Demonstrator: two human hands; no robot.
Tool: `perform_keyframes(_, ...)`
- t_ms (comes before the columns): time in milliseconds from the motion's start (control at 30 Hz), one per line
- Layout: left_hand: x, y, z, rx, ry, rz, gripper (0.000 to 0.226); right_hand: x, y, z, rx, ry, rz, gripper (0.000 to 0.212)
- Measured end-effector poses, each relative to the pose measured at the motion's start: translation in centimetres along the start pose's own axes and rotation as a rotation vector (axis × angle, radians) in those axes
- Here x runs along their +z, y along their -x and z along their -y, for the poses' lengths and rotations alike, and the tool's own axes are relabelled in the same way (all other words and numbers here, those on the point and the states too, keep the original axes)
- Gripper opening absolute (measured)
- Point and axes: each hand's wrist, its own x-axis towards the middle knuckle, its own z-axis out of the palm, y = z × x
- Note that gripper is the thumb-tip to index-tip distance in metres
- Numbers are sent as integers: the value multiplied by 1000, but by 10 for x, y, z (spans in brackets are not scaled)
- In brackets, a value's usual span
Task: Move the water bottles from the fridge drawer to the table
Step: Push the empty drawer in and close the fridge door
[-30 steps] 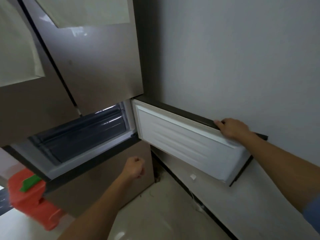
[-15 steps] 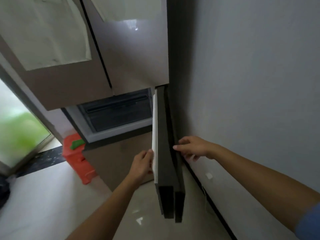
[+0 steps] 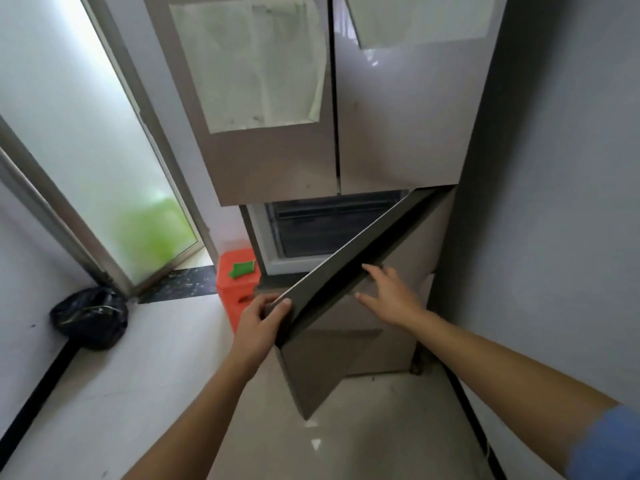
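Note:
A tall brown fridge (image 3: 277, 168) stands ahead with its small middle door (image 3: 349, 268) partly swung across the opening. Behind that door shows a dark drawer front (image 3: 325, 226). My left hand (image 3: 263, 320) grips the door's free end, thumb on top. My right hand (image 3: 391, 296) lies flat with straight fingers against the door's outer face. No water bottles and no table are in view.
A red plastic stool (image 3: 237, 282) with a green item on it stands left of the fridge. A black bag (image 3: 90, 317) lies on the floor by the frosted glass door (image 3: 104, 150). A grey wall (image 3: 554, 202) runs close on the right.
The small door has swung from wide open against the right wall toward the fridge. My left hand took hold of its end and my right hand moved onto its outer face. The view pulled back.

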Motion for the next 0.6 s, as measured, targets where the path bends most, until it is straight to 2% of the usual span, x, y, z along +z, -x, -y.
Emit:
perform_keyframes(100, -19, -41, 19, 37, -117, -43, 29, 18, -25, 20, 1, 249, -126, 60)
perform_keyframes(200, -39, -92, 27, 95, -202, -113, 23, 25, -60, 29, -105, 420, -267, 52)
perform_keyframes(267, -53, -127, 30, 118, -217, -154, 19, 32, -87, 36, -168, 480, -303, 49)
perform_keyframes(367, -69, -180, 31, 87, -185, -221, 22, 46, -129, 52, -151, 378, -324, 44)
perform_keyframes(500, -83, -245, 21, 29, -88, -336, 47, 59, -181, 68, -129, 259, -387, 35)
perform_keyframes(600, -83, -279, 10, 46, -40, -387, 51, 74, -206, 71, -107, 242, -395, 42)
